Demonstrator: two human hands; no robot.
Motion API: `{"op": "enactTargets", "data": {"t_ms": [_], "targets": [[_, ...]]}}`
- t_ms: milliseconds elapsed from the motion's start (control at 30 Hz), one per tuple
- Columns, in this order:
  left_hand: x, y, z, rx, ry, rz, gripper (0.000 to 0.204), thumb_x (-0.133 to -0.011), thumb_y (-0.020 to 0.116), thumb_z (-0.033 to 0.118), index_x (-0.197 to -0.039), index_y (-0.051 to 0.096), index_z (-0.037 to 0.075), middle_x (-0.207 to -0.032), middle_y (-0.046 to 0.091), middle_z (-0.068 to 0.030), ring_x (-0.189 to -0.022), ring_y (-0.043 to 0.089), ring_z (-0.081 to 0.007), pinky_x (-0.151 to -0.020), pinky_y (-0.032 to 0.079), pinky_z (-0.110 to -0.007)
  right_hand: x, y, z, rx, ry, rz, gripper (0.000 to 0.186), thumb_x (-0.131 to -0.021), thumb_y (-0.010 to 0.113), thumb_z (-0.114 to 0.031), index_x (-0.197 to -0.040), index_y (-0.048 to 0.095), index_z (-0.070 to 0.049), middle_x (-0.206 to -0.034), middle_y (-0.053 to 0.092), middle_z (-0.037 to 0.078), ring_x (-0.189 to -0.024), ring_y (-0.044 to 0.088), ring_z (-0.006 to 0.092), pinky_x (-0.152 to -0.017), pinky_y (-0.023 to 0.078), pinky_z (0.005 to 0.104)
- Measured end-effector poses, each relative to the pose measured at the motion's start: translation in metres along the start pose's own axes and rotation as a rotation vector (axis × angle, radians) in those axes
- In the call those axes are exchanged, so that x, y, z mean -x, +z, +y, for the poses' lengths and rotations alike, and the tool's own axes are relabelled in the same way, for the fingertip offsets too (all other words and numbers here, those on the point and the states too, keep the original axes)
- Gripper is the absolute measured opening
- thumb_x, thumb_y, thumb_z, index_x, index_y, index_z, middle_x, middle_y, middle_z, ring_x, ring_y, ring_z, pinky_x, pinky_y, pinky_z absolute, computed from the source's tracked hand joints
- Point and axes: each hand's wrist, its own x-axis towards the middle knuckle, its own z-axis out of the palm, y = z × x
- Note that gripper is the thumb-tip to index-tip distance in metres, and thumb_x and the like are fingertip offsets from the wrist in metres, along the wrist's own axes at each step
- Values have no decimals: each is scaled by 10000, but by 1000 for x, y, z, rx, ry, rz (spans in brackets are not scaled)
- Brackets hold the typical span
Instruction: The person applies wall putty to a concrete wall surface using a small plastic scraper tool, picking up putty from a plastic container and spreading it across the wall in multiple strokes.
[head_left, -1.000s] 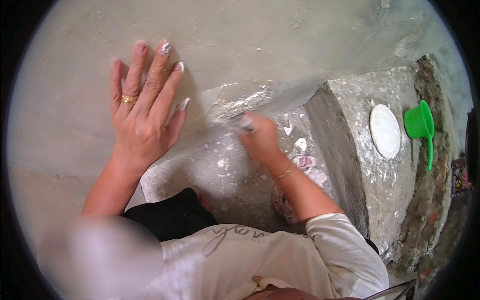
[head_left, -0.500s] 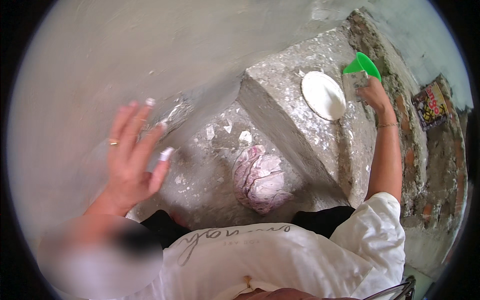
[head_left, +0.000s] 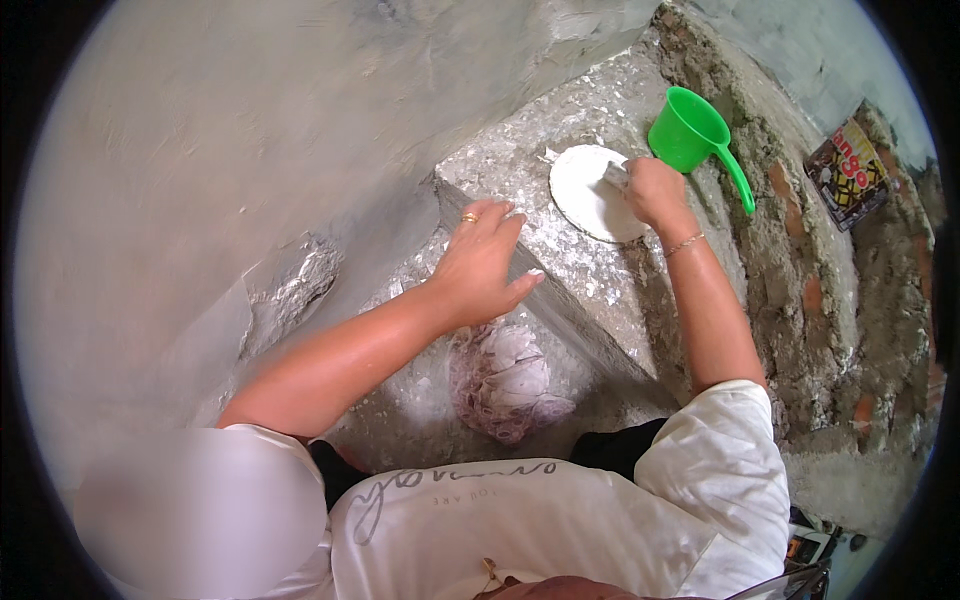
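Note:
My right hand (head_left: pixel 657 193) grips a small flat scraper (head_left: pixel 616 176). Its blade reaches into a round white dish (head_left: pixel 585 222) of smooth white paste on the rough concrete ledge (head_left: pixel 600 280). Just behind that hand stands a green plastic dipper (head_left: pixel 682 130), its handle pointing toward me. Over the ledge's left edge hovers my left hand (head_left: pixel 480 262), empty, fingers extended and thumb apart; contact with the edge is unclear. Below it a crumpled pink and white cloth (head_left: pixel 512 375) lies on the lower floor.
A plastered grey wall (head_left: pixel 200 150) rises on the left, with a rough broken patch (head_left: pixel 295 280) low down. Rough brick steps (head_left: pixel 810 300) climb on the right, where a dark printed packet (head_left: pixel 848 175) leans. White flakes are scattered over the ledge.
My right hand has moved left with the scraper, from beside the dipper to the dish. My left hand has swung right, from near the wall to the ledge's edge.

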Motion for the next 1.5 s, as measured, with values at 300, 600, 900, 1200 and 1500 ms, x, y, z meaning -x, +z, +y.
{"op": "enactTargets", "data": {"t_ms": [300,600,900,1200,1500], "targets": [[-47,73,6,-116,-177,-51,854,-812,544,539,-1301,347,-133,-1385,311,-307,-1345,63,-502,-1107,37,-523,-8,25,10,-166,-49,112,152,-733,575,-144,-825,664,-62,-824,637,192,-816,614,365,-693,478,453],[-56,86,17,-173,-180,-89,890,-802,502,600,-1297,362,-126,-1398,296,-304,-1351,44,-494,-1104,-1,-532,-36,19,15,-175,49,230,194,-747,580,-247,-777,686,-87,-806,653,177,-792,633,354,-682,488,460],[-58,90,13,-139,-149,-105,941,-783,519,614,-1310,331,-144,-1394,299,-310,-1339,37,-521,-1088,-13,-563,6,-4,-18,-235,-178,15,260,-728,642,-318,-873,693,-108,-864,654,170,-853,625,342,-727,489,417],[-56,91,17,-141,-158,-132,985,-753,550,623,-1324,297,-138,-1422,245,-304,-1343,20,-516,-1047,-22,-637,7,-4,14,-19,71,-2,230,-746,595,-211,-807,682,-8,-842,657,202,-809,641,358,-708,498,433],[-53,90,18,-164,-164,-122,985,-744,559,620,-1349,278,-104,-1434,247,-277,-1358,12,-486,-1023,-31,-672,2,-11,-39,-222,-28,-48,211,-734,574,-165,-811,680,0,-849,654,215,-819,637,365,-713,502,429]]}}
